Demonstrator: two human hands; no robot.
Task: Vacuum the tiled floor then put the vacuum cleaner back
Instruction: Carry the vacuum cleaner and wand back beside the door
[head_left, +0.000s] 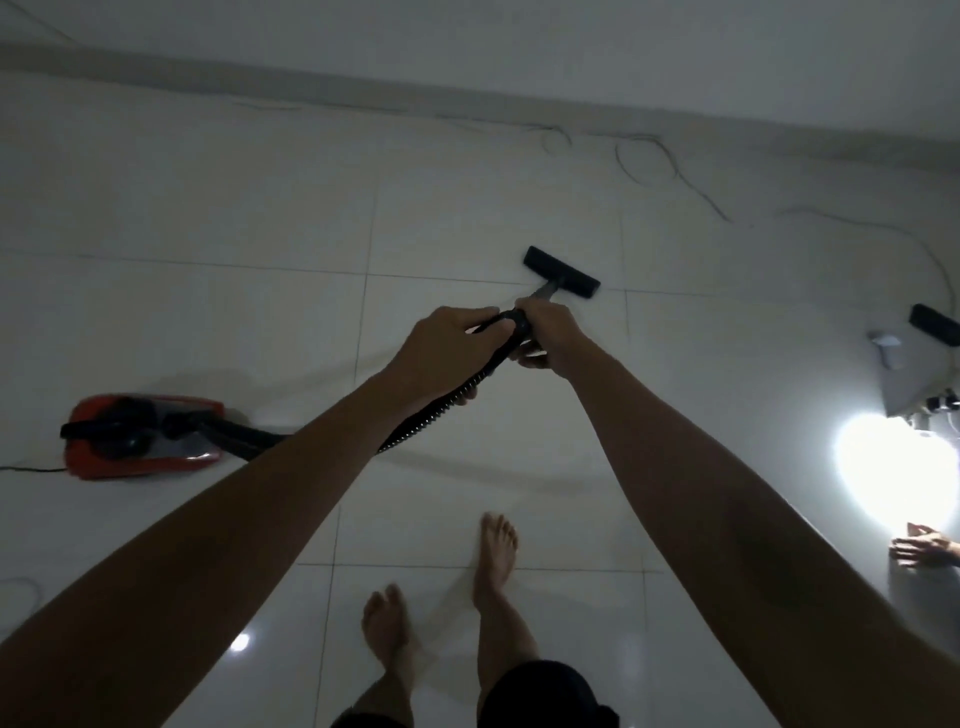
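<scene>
You stand barefoot on a pale tiled floor (208, 218) in a dim room, both arms stretched forward over the vacuum's wand. Your left hand (447, 348) is wrapped around the top of the ribbed black hose (441, 410), fingers curled shut on it where it meets the wand; your right hand (550, 332) closes around the wand (545, 292) just ahead of it, so that the two hands nearly touch. The short visible length of wand runs away from you to the black floor head (561, 273), which lies flat on the tiles beside a grout line, tilted somewhat against the grid. From your left hand the hose drops down and to the left, passing behind your left forearm, to the red vacuum body (140, 436), which sits on the floor well to your left with its cord (31, 469) trailing off the frame's left edge. Your feet show at the bottom: the right foot (496, 561) ahead, the left foot (384, 623) behind. Thin dark wires (644, 166) loop loosely on the floor along the far wall. At the right edge a bright glare (883, 467) lies on a shiny surface, where a hand and a floor head appear as reflections.
</scene>
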